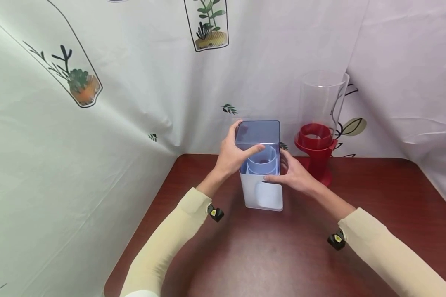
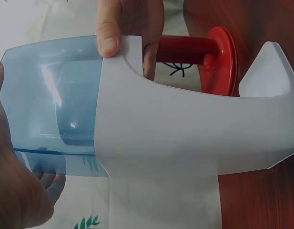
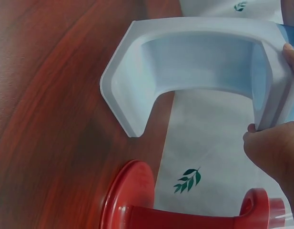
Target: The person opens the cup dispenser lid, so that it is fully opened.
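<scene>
A dispenser stands on the table, made of a white C-shaped stand [image 3: 137, 62] with a see-through blue container [image 2: 51, 95] on top. A round ring-like part shows through the blue wall in the head view. My left hand [image 1: 235, 153] grips the blue container from the left, thumb across its near face and fingers round the far side. With my right hand [image 1: 295, 173] I hold the top of the white stand just below the container's lower edge, thumb on the front. The right fingers are partly hidden behind it.
A red dispenser [image 1: 317, 142] with a tall clear tube [image 1: 319, 99] stands just right of the white one, close to my right hand. Behind the dark red-brown table [image 1: 245, 255] hangs a white cloth [image 1: 141, 74] printed with plants, which also runs along the left side.
</scene>
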Demonstrator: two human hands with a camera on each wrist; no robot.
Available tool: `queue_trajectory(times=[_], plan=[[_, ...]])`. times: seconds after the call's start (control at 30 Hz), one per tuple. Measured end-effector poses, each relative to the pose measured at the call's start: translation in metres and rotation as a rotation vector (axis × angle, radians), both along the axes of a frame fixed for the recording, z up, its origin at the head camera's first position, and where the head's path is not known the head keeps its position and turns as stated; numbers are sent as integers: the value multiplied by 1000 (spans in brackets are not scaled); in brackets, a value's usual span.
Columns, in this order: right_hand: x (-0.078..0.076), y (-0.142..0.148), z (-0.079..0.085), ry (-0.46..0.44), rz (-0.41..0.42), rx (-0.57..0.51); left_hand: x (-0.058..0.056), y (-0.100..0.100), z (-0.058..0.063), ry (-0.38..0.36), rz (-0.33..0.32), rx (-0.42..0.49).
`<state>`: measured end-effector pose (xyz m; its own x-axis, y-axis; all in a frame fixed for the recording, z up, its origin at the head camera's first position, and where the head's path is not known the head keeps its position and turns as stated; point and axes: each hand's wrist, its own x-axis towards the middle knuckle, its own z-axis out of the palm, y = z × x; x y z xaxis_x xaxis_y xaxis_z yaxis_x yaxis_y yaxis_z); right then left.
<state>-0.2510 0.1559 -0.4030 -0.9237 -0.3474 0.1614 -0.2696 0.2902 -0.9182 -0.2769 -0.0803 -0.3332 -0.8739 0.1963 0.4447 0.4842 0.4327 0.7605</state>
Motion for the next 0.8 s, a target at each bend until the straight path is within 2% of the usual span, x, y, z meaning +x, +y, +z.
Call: queue_trajectory(times=[0.33, 0.6, 0.8], plan=[[18, 10, -1, 8, -12, 3, 17, 8, -2, 5, -32, -26], [31, 18, -3, 36, -16, 18, 30, 14, -2, -3, -43, -35], [43, 24, -3, 23, -19, 11, 41, 20, -3, -12, -43, -35]])
